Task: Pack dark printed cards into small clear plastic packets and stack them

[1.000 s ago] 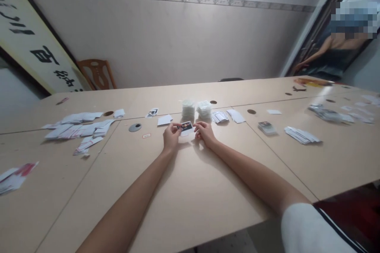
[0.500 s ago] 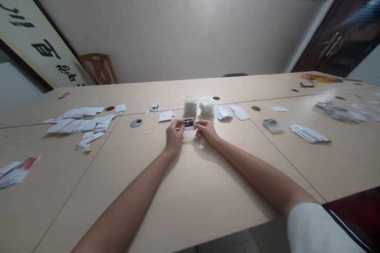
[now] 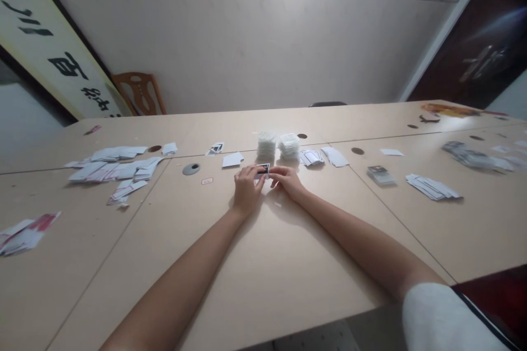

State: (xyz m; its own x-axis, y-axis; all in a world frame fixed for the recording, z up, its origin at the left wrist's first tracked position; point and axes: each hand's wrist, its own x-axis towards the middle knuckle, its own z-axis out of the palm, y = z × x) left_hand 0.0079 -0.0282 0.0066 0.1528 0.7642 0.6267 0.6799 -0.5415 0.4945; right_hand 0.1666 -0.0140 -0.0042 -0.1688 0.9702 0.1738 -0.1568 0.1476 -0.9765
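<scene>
Between my two hands is a small dark card with a pale edge (image 3: 263, 168), held just above the table. My left hand (image 3: 247, 189) is closed on its left side, the fingers lying across its front and hiding much of it. At the card's right edge, my right hand (image 3: 288, 181) pinches with thumb and forefinger. Two stacks of clear plastic sleeves stand just beyond the hands, a left stack (image 3: 266, 146) and a right stack (image 3: 289, 146). White cards (image 3: 233, 159) lie to the left of them, and fanned cards (image 3: 312, 157) lie to the right.
Piles of white paper slips (image 3: 101, 171) spread over the left of the table (image 3: 263, 285). A wrapped card stack (image 3: 381, 175), a fanned row of slips (image 3: 432, 187) and plastic packs (image 3: 471, 154) lie on the right. A grey cable-hole cover (image 3: 191, 169) sits left of centre.
My left hand's fingers have moved over the card's front, covering more of it. My right hand stays pinched at the right edge. The view has shifted slightly.
</scene>
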